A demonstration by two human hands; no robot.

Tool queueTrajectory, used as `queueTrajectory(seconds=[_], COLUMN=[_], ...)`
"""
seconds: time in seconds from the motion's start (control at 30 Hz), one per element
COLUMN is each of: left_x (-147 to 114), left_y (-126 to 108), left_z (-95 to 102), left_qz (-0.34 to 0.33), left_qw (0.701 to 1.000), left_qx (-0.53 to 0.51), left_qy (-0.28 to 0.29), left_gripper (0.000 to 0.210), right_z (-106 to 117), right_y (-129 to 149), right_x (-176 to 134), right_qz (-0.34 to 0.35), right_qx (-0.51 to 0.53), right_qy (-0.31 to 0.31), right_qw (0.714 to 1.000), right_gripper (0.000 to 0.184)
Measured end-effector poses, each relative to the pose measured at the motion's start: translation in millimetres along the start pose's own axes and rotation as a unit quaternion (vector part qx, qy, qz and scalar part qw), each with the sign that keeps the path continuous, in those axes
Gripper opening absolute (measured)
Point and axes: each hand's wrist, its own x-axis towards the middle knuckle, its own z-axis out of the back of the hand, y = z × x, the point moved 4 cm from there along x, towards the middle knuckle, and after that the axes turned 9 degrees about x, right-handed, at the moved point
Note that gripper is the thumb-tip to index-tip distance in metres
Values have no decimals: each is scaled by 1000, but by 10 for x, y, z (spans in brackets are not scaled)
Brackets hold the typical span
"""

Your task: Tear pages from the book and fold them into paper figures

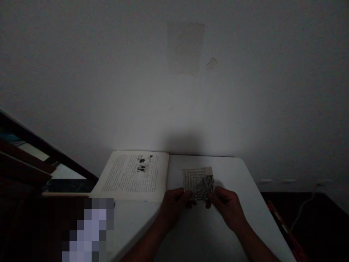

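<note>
A small folded piece of printed paper (198, 180) is held up above the white table (218, 225). Its upper left part carries text, and a dark patterned area covers its lower right. My left hand (176, 200) pinches the lower left corner, thumb in front. At the lower right corner, my right hand (226, 203) grips the paper in the same way. Some fingers of both hands are hidden behind the sheet or in shadow.
An open book (133, 174) with text and a small drawing lies at the table's left, close to the wall (136, 91). Dark stair-like woodwork (24, 163) stands far left. A pale cable (304, 209) hangs at the right. A pixelated patch covers the lower left.
</note>
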Motion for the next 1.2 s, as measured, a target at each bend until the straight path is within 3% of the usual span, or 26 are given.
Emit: queueTrajectory(seconds=[0.27,0.47,0.6,0.87,1.0,1.2], left_x=[13,14,14,-16,-52,-55], left_y=[-42,-46,-52,-7,-38,-76], left_z=[18,127,150,4,-23,-69], left_qz=[-19,-12,-9,-24,-31,-24], left_qw=[1000,997,995,997,994,999], left_qx=[-3,26,52,77,101,-9], left_qy=[10,-72,-84,-4,7,31], left_gripper=[39,27,30,32,30,25], right_z=[20,-11,-73,-48,-28,-70], right_y=[-17,-40,-25,-86,-122,-97], right_x=[6,1,-3,-3,-22,-26], right_qz=[4,-17,-35,-75,-100,-75], right_qx=[22,54,67,87,67,33], right_qy=[-5,20,59,42,17,27], right_qw=[1000,998,995,993,993,996], right_gripper=[29,26,24,32,33,29])
